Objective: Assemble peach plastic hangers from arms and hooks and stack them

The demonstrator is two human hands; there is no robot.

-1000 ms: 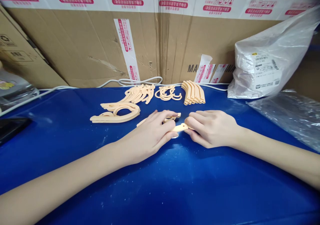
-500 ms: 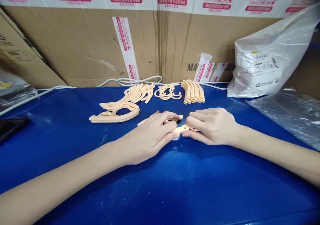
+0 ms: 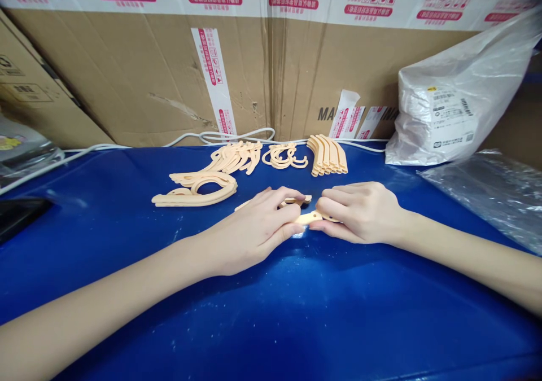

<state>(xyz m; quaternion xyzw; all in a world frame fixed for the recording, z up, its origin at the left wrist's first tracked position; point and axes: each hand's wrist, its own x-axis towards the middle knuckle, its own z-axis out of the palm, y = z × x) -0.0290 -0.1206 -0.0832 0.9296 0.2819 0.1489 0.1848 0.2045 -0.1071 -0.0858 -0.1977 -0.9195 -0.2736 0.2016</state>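
Both hands are over the blue table, close together. My left hand is closed around a cream plastic hanger arm, whose end with a small hole shows between the hands. Fingers of my right hand pinch another cream hanger part that meets this end; most of it is hidden. Behind the left fingers lies a further cream piece, partly covered. Folded cream hangers are stacked to the left. Farther back are a pile of curved hanger arms, several hooks and a row of hollow arms.
Cardboard boxes stand along the back of the blue table, with a white cable at their foot. A white plastic bag and clear film lie at right. A dark object is at the left edge.
Hardly anything differs. Both hands keep their hold on the cream hanger parts, and the view has shifted very slightly.
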